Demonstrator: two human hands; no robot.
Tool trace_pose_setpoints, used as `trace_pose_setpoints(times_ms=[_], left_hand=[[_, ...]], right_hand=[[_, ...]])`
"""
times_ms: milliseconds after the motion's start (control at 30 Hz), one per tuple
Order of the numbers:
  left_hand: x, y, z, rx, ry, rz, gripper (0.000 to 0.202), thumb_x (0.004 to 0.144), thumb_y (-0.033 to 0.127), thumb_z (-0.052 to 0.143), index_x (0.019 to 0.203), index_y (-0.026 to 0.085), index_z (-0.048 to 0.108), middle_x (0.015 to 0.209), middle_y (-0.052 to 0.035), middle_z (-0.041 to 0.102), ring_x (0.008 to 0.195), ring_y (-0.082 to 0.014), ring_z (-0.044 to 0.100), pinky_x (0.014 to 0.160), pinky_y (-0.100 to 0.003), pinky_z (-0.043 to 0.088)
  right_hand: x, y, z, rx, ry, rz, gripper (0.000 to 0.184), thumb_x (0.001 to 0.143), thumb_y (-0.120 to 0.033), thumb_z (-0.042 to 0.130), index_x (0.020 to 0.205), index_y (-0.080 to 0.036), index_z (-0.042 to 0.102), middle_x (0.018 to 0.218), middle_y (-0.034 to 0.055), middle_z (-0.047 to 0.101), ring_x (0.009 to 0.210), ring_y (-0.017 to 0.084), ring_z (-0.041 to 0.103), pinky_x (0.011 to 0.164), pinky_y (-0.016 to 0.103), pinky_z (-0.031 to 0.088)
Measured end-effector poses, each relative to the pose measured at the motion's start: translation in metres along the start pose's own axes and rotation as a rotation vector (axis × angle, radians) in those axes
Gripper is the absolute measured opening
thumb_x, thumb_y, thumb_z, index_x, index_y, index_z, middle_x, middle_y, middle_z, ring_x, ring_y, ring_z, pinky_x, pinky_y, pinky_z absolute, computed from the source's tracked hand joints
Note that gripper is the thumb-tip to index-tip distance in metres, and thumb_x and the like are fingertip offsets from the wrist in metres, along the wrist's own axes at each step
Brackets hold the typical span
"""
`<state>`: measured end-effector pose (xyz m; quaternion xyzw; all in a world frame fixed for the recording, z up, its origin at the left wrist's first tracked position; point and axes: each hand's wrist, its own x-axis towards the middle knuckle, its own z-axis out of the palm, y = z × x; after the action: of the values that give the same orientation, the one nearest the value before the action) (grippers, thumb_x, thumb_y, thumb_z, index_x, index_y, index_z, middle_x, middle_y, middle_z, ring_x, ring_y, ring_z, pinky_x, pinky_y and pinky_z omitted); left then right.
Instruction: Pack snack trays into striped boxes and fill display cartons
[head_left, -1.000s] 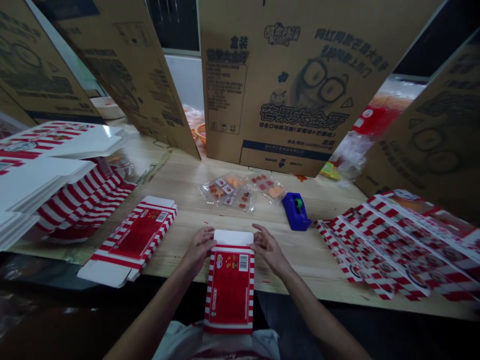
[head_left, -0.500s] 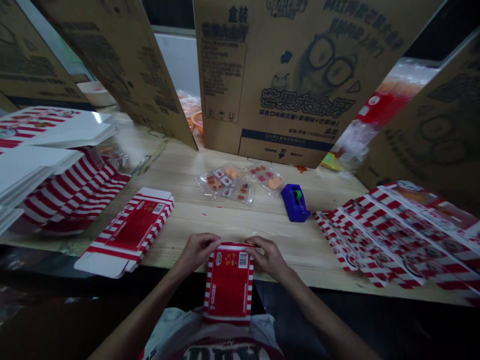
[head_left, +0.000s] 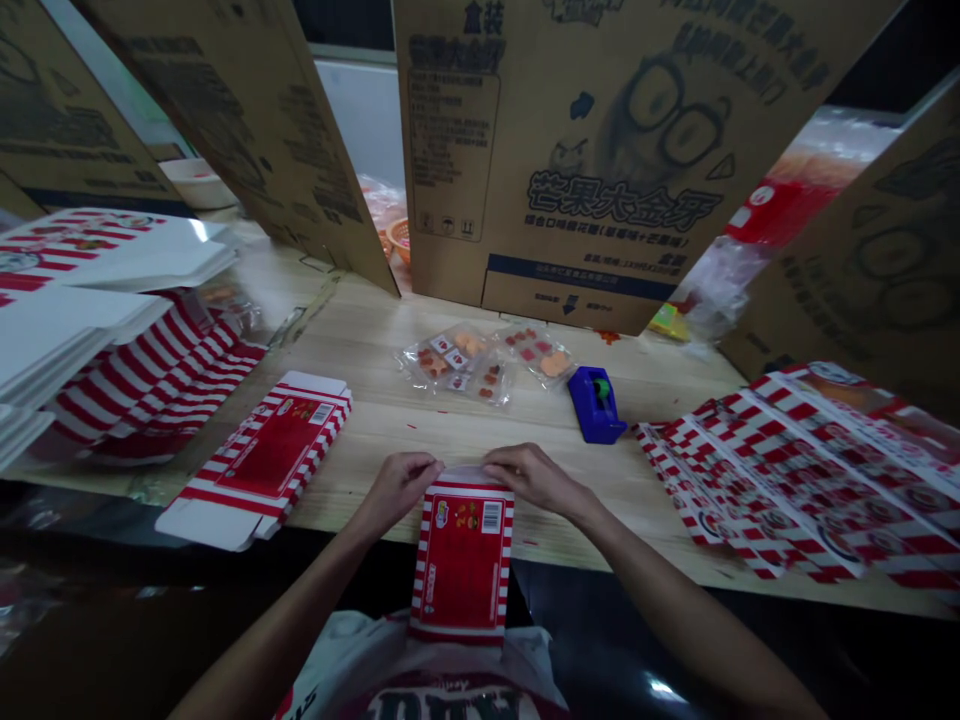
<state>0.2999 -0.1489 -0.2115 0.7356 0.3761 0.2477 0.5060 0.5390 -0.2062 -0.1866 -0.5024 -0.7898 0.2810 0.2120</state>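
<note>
A flat red-and-white striped snack carton [head_left: 463,556] stands on end against my body, overhanging the front edge of the wooden table [head_left: 390,420]. My left hand [head_left: 397,490] grips its upper left corner. On the other side, my right hand [head_left: 532,478] presses on the upper right corner, fingers pointing inward. Only a thin white strip of the end flap shows between my hands. A matching flattened carton [head_left: 264,460] lies on the table to the left of my left hand.
Stacks of striped cartons [head_left: 157,380] rise at the left, and fanned printed blanks [head_left: 795,480] cover the right. Plastic packets of orange sweets [head_left: 454,365] and a blue tape dispenser [head_left: 596,405] lie ahead. Tall cardboard panels [head_left: 592,150] stand behind them.
The white end flap that stood upright a second ago is now folded down at the carton's top. My hands have moved onto that edge, and the view has shifted slightly.
</note>
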Motion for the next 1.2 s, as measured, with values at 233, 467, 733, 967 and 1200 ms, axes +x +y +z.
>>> trace_pose_setpoints(times_ms=[233, 467, 733, 967, 1200], left_hand=[[-0.009, -0.006, -0.008, 0.138, -0.111, 0.138, 0.024, 0.085, 0.03, 0.056, 0.096, 0.014, 0.071, 0.094, -0.008, 0.074, 0.085, -0.0187, 0.067, 0.077, -0.026, 0.049], [-0.011, -0.003, -0.007, 0.268, -0.093, 0.208, 0.019, 0.086, 0.023, 0.053, 0.094, 0.017, 0.07, 0.089, -0.0063, 0.074, 0.081, -0.0166, 0.067, 0.074, -0.024, 0.049], [0.004, 0.014, -0.013, 0.275, -0.142, 0.198, 0.019, 0.085, 0.02, 0.049, 0.078, 0.014, 0.066, 0.067, -0.0003, 0.065, 0.06, -0.0099, 0.056, 0.058, -0.018, 0.038], [0.0, 0.009, -0.012, 0.316, -0.171, 0.266, 0.025, 0.088, 0.019, 0.044, 0.07, 0.014, 0.061, 0.061, 0.0016, 0.056, 0.056, -0.0084, 0.048, 0.055, -0.018, 0.035], [-0.022, -0.012, 0.006, 0.152, -0.01, 0.234, 0.016, 0.088, 0.027, 0.056, 0.093, 0.016, 0.067, 0.095, -0.008, 0.071, 0.086, -0.0171, 0.064, 0.08, -0.027, 0.049]], right_hand=[[-0.029, 0.008, 0.022, 0.526, 0.113, 0.17, 0.025, 0.086, -0.038, 0.061, 0.087, -0.016, 0.074, 0.095, 0.0082, 0.073, 0.085, 0.021, 0.066, 0.073, 0.028, 0.048], [-0.028, 0.006, 0.034, 0.558, 0.269, 0.316, 0.013, 0.074, -0.029, 0.071, 0.081, -0.018, 0.072, 0.079, 0.0051, 0.072, 0.072, 0.019, 0.065, 0.064, 0.027, 0.048], [-0.019, 0.007, 0.026, 0.7, 0.267, 0.4, 0.016, 0.068, -0.028, 0.072, 0.066, -0.016, 0.062, 0.061, -0.0011, 0.062, 0.055, 0.011, 0.054, 0.052, 0.022, 0.039], [-0.031, 0.005, 0.031, 0.592, 0.266, 0.299, 0.018, 0.083, -0.032, 0.062, 0.075, -0.016, 0.065, 0.074, 0.0031, 0.067, 0.07, 0.016, 0.06, 0.064, 0.026, 0.046], [-0.048, -0.006, 0.061, 0.434, 0.495, 0.181, 0.012, 0.088, -0.03, 0.059, 0.084, -0.021, 0.067, 0.099, 0.0082, 0.071, 0.092, 0.021, 0.066, 0.083, 0.033, 0.05]])
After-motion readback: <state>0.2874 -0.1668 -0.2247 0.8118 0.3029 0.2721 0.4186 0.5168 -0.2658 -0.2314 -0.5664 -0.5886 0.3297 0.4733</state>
